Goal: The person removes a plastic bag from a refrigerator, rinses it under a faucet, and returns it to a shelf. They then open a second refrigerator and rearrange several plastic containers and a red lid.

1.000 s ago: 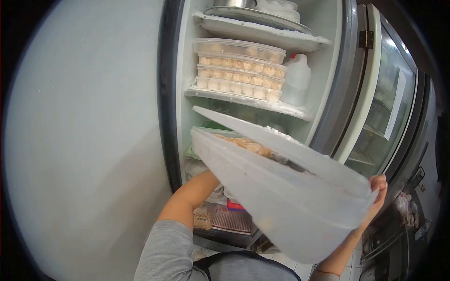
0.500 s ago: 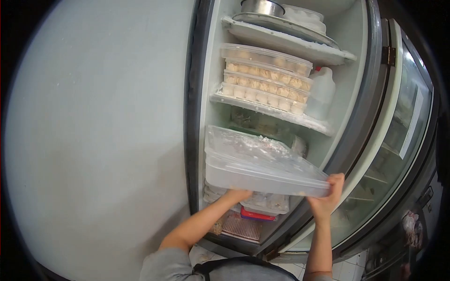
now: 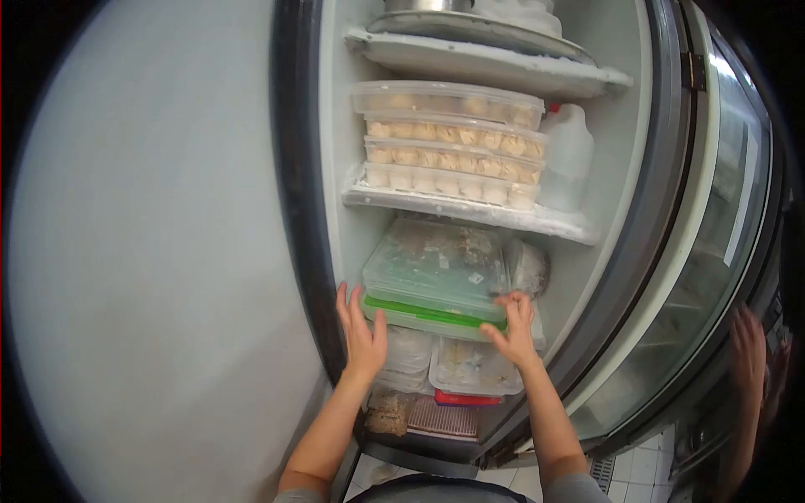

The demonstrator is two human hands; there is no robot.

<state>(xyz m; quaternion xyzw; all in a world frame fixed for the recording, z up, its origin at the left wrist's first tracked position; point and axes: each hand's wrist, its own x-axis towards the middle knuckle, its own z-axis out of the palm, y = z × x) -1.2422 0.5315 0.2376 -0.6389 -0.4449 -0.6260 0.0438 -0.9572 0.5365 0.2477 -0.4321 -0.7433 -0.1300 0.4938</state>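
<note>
Two hands are raised to the middle compartment of an open freezer [image 3: 335, 126], well apart from each other, and between them we see a stack of flat boxes. At far left we have only a plain pale wall [image 3: 151, 251] up to the dark door seal.

The left hand [image 3: 362, 331] is open, fingers spread and pointing up. Its palm lies against the left front corner of the green-lidded box [image 3: 432, 317], which is the bottom of the stack. On top of that box sits a clear flat box [image 3: 436, 264] with frosty contents.

The right hand [image 3: 511, 327] has its fingers bent over the front right corner of the stack. We cannot tell whether it grips or only rests there.

Above the stack, on an icy shelf [image 3: 470, 210], we count four trays of dumplings [image 3: 453, 142] piled up, with a white jug [image 3: 568, 159] just beside them on the right. Below the hands are a clear tub [image 3: 470, 369], a red lid [image 3: 465, 399] and a wire rack [image 3: 436, 417].

At far right the glass door [image 3: 721, 210] stands swung open.
</note>
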